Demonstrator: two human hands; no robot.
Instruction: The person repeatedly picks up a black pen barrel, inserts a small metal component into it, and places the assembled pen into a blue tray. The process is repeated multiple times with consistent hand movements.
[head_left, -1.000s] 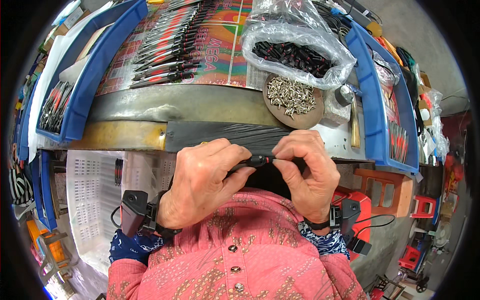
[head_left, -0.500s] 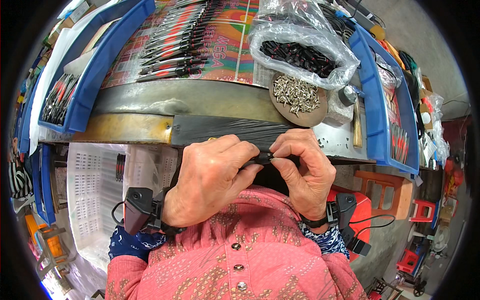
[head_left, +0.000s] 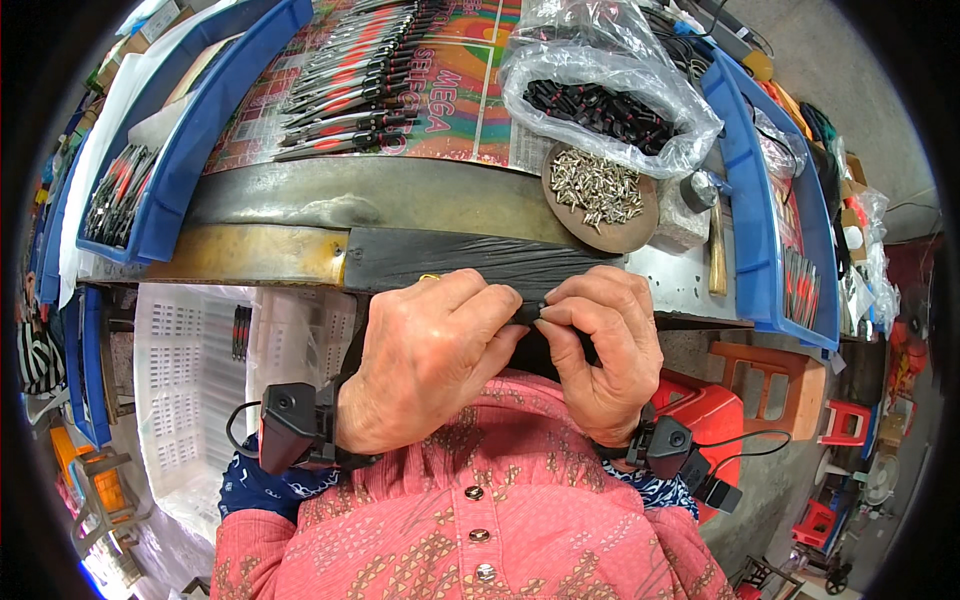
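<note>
In front of my chest, close to the bench edge, both hands meet over a small black piece (head_left: 527, 312). My left hand (head_left: 425, 355) is closed, pinching it between thumb and fingers. From the other side my right hand (head_left: 605, 350) pinches at its right end, thumb against fingertip. Most of the piece is hidden by the fingers, and whether a small metal part is also in the right pinch cannot be made out. Just beyond lies a round brown dish (head_left: 610, 235) with many small silver rivets (head_left: 597, 187). Similar-looking black parts (head_left: 600, 115) fill an open clear plastic bag (head_left: 690, 135).
Rows of grey, black and red long tools (head_left: 350, 90) lie on printed sheeting. Blue bins (head_left: 190, 190) (head_left: 760, 230) flank the bench. A hammer (head_left: 716, 245) rests by a metal block (head_left: 683, 222). A white crate (head_left: 180, 400) stands below left, a red stool (head_left: 715, 420) at right.
My right hand has shifted slightly left and closed in on the black piece, so less of it shows between the fingers. My left hand keeps its pinch almost in place.
</note>
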